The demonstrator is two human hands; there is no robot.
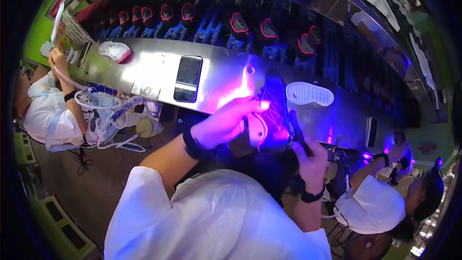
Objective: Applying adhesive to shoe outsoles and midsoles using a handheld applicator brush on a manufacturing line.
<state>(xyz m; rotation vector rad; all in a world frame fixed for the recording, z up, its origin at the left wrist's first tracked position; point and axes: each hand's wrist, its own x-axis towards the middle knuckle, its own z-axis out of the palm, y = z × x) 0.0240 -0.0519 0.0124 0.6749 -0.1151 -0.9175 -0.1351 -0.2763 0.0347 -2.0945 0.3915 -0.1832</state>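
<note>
A dark shoe [274, 103] is right in front of me, by the near edge of the shiny desk [243, 74], in purple light. My left hand [226, 123] pinches its side. My right hand [310, 156] grips a thin dark tool [297, 129] beside it. A white sole [309, 94] lies near, to the right. A phone [188, 78] lies to the left.

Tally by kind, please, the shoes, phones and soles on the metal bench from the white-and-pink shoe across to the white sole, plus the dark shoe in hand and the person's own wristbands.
White-and-pink shoe: 1
Dark shoe, held by the left hand: 1
Smartphone: 1
Patterned white sole: 1
Black wristbands: 2
Total: 6
</note>
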